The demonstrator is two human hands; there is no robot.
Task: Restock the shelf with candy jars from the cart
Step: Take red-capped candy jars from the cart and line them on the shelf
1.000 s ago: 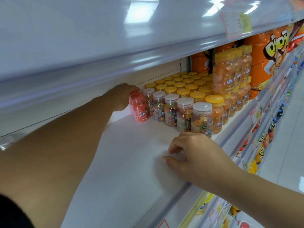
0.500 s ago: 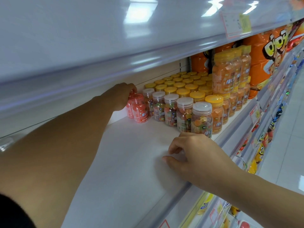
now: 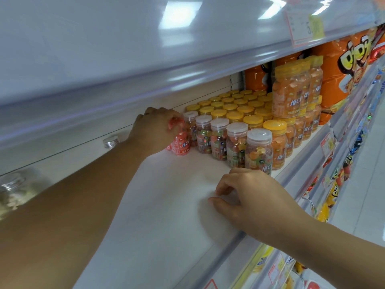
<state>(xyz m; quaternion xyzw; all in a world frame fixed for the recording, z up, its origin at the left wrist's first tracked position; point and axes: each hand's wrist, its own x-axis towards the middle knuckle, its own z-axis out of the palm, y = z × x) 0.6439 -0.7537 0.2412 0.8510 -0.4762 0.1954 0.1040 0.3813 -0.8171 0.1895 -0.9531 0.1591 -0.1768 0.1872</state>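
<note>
My left hand [image 3: 154,130] grips the red candy jar [image 3: 180,144] on the shelf [image 3: 162,205] beside the clear-lidded row [image 3: 218,140]; I should nudge it flush, label outward, my empty right hand [image 3: 256,197] resting loosely curled

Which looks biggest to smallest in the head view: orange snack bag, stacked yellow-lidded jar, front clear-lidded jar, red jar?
1. orange snack bag
2. stacked yellow-lidded jar
3. front clear-lidded jar
4. red jar, unsure: the left hand covers part of it, and it stands farther back.
</note>
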